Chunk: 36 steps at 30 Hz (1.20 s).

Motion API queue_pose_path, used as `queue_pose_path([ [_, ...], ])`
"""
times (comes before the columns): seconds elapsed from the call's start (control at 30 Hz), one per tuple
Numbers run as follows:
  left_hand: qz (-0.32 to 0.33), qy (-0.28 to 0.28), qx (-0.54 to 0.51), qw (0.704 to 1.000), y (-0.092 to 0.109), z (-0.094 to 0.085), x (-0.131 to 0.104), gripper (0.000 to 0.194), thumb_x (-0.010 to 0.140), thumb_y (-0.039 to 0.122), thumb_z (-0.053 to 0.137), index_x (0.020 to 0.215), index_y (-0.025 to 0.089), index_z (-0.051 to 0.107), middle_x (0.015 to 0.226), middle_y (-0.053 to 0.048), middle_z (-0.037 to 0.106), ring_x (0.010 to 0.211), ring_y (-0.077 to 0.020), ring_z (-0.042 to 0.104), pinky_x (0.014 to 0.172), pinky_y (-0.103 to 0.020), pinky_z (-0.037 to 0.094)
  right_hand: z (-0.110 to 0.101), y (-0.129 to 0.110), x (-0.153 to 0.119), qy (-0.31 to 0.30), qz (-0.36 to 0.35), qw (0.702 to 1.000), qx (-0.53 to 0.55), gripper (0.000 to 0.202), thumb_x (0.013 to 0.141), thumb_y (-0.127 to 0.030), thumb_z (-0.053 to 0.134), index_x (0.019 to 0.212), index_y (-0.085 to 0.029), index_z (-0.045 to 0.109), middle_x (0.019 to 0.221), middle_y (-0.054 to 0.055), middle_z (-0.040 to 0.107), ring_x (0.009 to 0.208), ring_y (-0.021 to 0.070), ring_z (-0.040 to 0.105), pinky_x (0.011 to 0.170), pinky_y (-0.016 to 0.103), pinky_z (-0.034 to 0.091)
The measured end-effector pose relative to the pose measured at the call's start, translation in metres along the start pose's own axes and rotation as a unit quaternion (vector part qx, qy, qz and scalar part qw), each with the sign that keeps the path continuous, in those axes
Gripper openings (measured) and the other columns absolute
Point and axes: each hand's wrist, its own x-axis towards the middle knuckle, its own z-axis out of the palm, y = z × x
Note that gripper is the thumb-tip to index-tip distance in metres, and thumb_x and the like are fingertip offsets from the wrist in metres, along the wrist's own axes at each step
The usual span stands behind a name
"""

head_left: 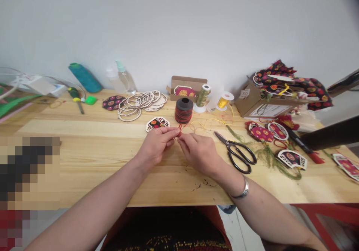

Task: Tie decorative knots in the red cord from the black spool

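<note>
My left hand (pixel 157 143) pinches a thin red cord (pixel 180 126) between thumb and fingertips above the middle of the table. Fingertips almost meeting it, my right hand (pixel 199 152) is closed on the same cord, with a small loop standing up between the two. Just behind them stands a dark spool wound with red cord (pixel 183 111). A patterned fabric piece in a pale cut-out frame (pixel 157 123) lies beyond my left fingers. Black-handled scissors (pixel 238 152) rest to the right of my right hand, blades pointing away.
Stacked pale frames (pixel 143 103), a green thread spool (pixel 203 96) and a yellow thread spool (pixel 224 100) stand at the back. A cardboard box (pixel 249 99) heaped with fabric is at right, near tasselled ornaments (pixel 291 158). A teal thread cone (pixel 85 77) and a screwdriver (pixel 76 98) lie left.
</note>
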Motion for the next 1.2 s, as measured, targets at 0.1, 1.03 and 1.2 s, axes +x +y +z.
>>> queue_pose_path([
  [0.1,-0.038,-0.023,-0.033,0.998,0.001,0.001,-0.001,0.019,0.057,0.023,0.079,0.063,0.010,0.066,0.048,0.005,0.047,0.041,-0.0003,0.028,0.038,-0.017,0.016,0.003,-0.001,-0.002,0.005,-0.073,0.992,-0.106,0.024,0.092,-0.012,0.035,0.088,-0.014,0.059,0.067,0.007,0.062,0.057,0.0139,0.052,0.048,0.029,0.027],
  [1.03,-0.028,-0.056,0.057,0.996,-0.001,0.004,-0.006,0.015,0.064,0.025,0.074,0.068,0.010,0.071,0.060,-0.003,0.061,0.042,-0.0006,0.035,0.040,-0.018,0.019,0.005,0.018,0.017,-0.007,0.323,0.683,0.655,0.022,0.066,-0.033,0.072,0.063,-0.015,0.058,0.058,-0.001,0.061,0.057,0.0106,0.057,0.063,0.028,0.047],
  [1.2,-0.023,-0.080,0.053,0.995,-0.001,0.003,-0.006,0.015,0.064,0.025,0.074,0.068,0.010,0.072,0.059,-0.002,0.060,0.042,-0.0002,0.034,0.040,-0.017,0.017,0.007,0.020,0.018,-0.014,0.315,0.678,0.664,0.027,0.065,-0.037,0.073,0.063,-0.015,0.056,0.060,0.000,0.061,0.057,0.0107,0.057,0.062,0.028,0.047],
])
